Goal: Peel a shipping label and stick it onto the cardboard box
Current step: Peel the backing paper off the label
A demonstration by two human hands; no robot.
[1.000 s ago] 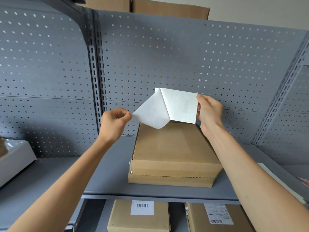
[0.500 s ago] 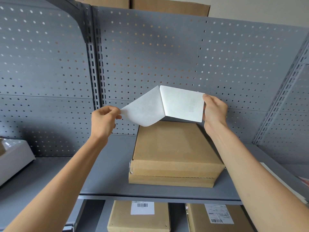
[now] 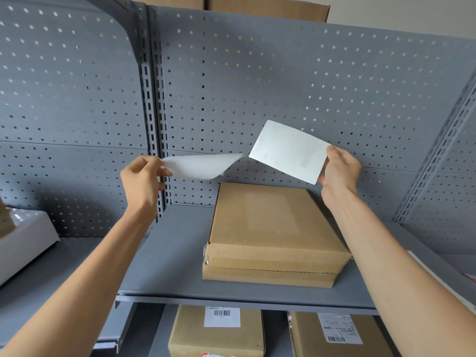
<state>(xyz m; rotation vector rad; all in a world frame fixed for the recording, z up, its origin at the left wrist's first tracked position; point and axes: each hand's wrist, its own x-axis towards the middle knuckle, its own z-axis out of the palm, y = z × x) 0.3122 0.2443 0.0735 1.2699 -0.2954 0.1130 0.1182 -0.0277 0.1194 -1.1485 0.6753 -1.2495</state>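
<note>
A plain brown cardboard box (image 3: 273, 228) lies flat on the grey shelf (image 3: 167, 266), its top bare. Above it my right hand (image 3: 340, 171) pinches the right edge of a flat white shipping label (image 3: 288, 150) with rounded corners; faint print shows through it. My left hand (image 3: 141, 176) pinches the left end of a curled white backing sheet (image 3: 201, 166). The two sheets come together only at one corner, and I cannot tell whether they still touch there. Both are held in the air above the back of the box.
A grey perforated back panel (image 3: 257, 86) stands behind the shelf. A white device (image 3: 25, 238) sits at the left. Flat white sheets (image 3: 438, 282) lie at the right. On the shelf below are two labelled cardboard boxes (image 3: 219, 331) (image 3: 334, 336).
My left hand has pulled the backing sheet left and away from the label. The sheets, folded together before, are now spread apart. My right hand has tilted the label and moved it right.
</note>
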